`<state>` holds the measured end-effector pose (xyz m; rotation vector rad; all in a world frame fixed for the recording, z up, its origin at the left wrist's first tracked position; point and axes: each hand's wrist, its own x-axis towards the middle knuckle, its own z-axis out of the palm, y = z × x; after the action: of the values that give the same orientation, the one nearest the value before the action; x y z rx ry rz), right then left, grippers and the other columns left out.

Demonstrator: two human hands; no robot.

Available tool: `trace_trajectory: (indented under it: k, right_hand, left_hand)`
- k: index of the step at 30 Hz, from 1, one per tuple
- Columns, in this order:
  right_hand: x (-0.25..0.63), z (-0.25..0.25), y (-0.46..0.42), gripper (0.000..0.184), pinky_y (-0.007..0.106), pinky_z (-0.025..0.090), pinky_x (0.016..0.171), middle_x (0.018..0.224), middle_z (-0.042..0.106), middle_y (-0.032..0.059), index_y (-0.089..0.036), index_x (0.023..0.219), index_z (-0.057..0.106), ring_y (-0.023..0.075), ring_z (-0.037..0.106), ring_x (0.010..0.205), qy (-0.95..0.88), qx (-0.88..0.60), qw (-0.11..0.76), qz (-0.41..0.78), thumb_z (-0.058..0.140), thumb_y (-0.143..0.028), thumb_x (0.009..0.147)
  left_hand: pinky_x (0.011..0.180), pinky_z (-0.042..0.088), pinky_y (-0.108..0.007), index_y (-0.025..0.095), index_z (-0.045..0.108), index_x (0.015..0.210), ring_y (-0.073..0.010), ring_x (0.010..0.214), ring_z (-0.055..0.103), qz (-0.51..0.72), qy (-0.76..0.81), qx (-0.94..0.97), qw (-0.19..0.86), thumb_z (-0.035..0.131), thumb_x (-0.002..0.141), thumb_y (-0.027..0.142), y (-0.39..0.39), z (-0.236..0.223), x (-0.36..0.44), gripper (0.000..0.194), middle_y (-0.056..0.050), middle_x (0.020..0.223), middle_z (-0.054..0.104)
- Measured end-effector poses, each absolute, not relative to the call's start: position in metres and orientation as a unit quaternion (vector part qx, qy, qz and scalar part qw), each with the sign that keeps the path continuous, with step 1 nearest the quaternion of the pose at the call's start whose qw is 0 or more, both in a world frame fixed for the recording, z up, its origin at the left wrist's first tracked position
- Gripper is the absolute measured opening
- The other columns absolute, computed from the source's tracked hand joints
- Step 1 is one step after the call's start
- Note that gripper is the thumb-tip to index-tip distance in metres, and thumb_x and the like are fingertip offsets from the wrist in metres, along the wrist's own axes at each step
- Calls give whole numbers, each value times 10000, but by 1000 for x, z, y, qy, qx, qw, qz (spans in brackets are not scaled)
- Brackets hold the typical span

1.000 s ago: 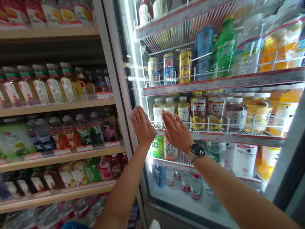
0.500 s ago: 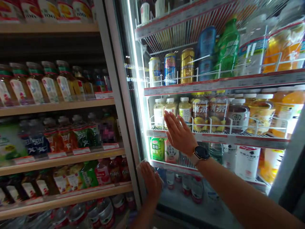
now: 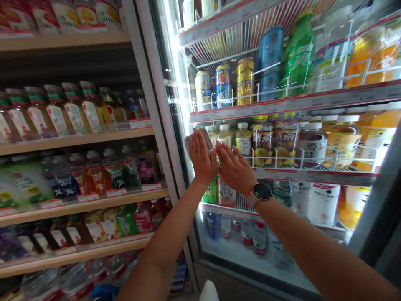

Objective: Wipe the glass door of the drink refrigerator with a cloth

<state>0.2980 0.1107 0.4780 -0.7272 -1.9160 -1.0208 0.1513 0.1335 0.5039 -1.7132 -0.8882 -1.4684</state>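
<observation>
A grey-brown cloth (image 3: 188,144) lies flat against the cooler's glass door (image 3: 216,244), near its left edge. My left hand (image 3: 202,156) presses on this cloth, its fingers pointing up. Just right of it, my right hand (image 3: 234,167), with a ring and a dark watch (image 3: 262,191), rests on the glass with straight fingers and nothing held. The two hands nearly touch at the thumb and fingertips. Behind the glass stand tea bottles (image 3: 243,140) and a green carton (image 3: 209,191), partly covered by the hands.
Cooler shelves hold drink cans (image 3: 245,81), a green soda bottle (image 3: 300,54) and several other bottles. On the left, wooden shelves (image 3: 78,140) carry rows of juice bottles (image 3: 89,110). The metal door frame (image 3: 163,133) runs between them. A white pointed object (image 3: 209,292) shows at the bottom edge.
My left hand has moved up the glass with the cloth, from low by the door frame to beside my right hand. The right hand has stayed nearly in place.
</observation>
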Motion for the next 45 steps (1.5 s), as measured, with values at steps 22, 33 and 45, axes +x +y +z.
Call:
trace_trajectory:
  k: [22, 33, 45]
  right_hand:
    - [301, 482, 108, 787, 465, 205, 1247, 1629, 195, 133, -79, 1516, -222, 248, 201, 1514, -779, -313, 389, -379, 359, -202, 1001]
    - [300, 480, 109, 775, 455, 198, 1239, 1612, 253, 157, -54, 1538, -154, 254, 250, 1500, -761, -308, 398, -409, 372, -187, 984]
    - [300, 478, 110, 726, 473, 237, 1225, 1611, 243, 145, -68, 1557, -94, 256, 237, 1503, -763, -293, 409, -407, 348, -137, 985]
  left_hand:
    - [1197, 299, -471, 113, 232, 1561, -271, 1447, 362, -432, -366, -714, 411, 421, 946, 236, 109, 243, 134, 655, -181, 1465, 509]
    - [1259, 85, -463, 181, 38, 1589, -200, 1537, 76, -619, -396, -627, 257, 213, 1033, 282, 126, 430, 161, 591, -110, 1658, 151]
    - [1252, 92, -481, 142, 53, 1587, -224, 1542, 61, -566, -398, -628, 356, 297, 1010, 358, 129, 480, 166, 663, -126, 1656, 167]
